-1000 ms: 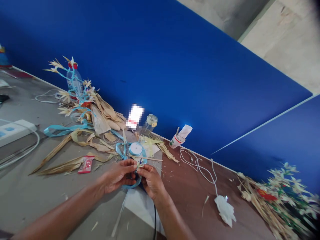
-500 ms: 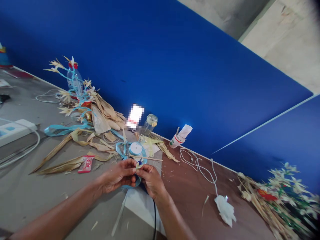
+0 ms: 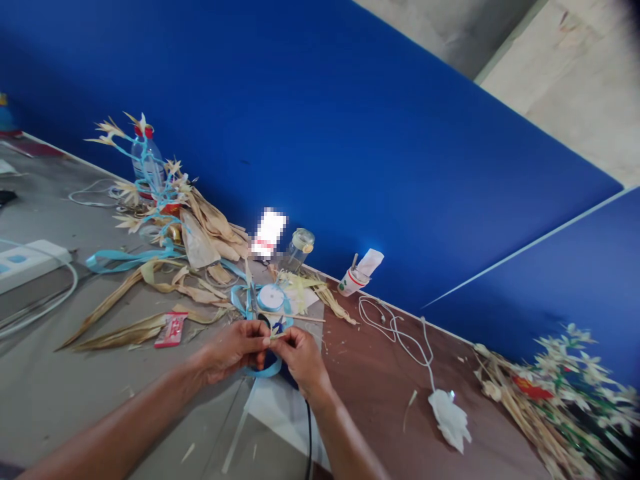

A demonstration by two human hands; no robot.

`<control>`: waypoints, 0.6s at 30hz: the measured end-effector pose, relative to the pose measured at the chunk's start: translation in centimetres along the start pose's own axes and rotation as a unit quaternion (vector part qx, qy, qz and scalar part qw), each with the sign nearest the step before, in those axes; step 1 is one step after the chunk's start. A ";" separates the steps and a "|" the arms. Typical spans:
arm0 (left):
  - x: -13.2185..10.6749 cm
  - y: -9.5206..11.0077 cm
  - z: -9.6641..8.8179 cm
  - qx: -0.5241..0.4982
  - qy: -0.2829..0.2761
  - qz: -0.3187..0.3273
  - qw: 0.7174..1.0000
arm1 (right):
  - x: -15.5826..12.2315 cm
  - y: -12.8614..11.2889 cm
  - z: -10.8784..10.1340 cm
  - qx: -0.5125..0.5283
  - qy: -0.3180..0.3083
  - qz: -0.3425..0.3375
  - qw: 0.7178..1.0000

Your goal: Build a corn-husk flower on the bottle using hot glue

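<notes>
Close together at the middle of the view, my left hand (image 3: 239,348) and my right hand (image 3: 303,361) pinch a small pale corn-husk flower (image 3: 276,331) between thumbs and fingers. Its lower part is covered by my fingertips. Light blue ribbon (image 3: 265,371) loops just below the hands. Beyond the fingers lie a white-centred ribbon spool (image 3: 271,298) and what look like scissors (image 3: 253,300), partly hidden by my left hand. A dark blue object beneath the hands is too covered to make out.
Dried husks (image 3: 120,330) and a red packet (image 3: 171,330) lie left. Finished husk flowers (image 3: 145,173) stand by bottles. Along the blue partition are a lit phone, a glass jar (image 3: 301,247) and a paper cup (image 3: 351,282). A white cable (image 3: 395,330) and white flowers (image 3: 575,367) are right.
The hands stay almost in place, both pinching the flower. It has turned slightly, and its petals show more spread between the fingertips. The view has shifted very little.
</notes>
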State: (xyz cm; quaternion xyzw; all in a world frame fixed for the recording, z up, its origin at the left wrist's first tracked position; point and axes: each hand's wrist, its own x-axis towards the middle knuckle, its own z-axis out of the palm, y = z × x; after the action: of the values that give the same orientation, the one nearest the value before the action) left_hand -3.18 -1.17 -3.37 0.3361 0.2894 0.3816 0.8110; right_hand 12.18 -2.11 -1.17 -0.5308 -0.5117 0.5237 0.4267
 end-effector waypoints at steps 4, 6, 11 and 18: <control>-0.1 0.3 0.4 0.028 0.015 0.006 0.999 | 0.0 0.0 0.0 0.037 -0.027 0.017 0.999; -0.1 0.5 0.7 0.044 0.035 0.024 0.998 | 0.0 0.2 0.0 0.075 -0.039 0.036 0.996; 0.4 0.3 0.9 0.086 0.088 0.072 0.990 | 0.0 0.5 0.2 0.114 -0.052 0.055 0.991; 0.8 0.0 1.1 0.112 0.106 0.132 0.979 | -0.4 0.4 0.9 0.027 -0.011 -0.033 0.999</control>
State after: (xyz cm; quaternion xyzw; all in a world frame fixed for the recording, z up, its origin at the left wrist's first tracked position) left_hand -1.94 -0.93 -2.85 0.4181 0.3679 0.4839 0.6751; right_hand 11.37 -2.60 -1.62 -0.4960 -0.5194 0.5290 0.4521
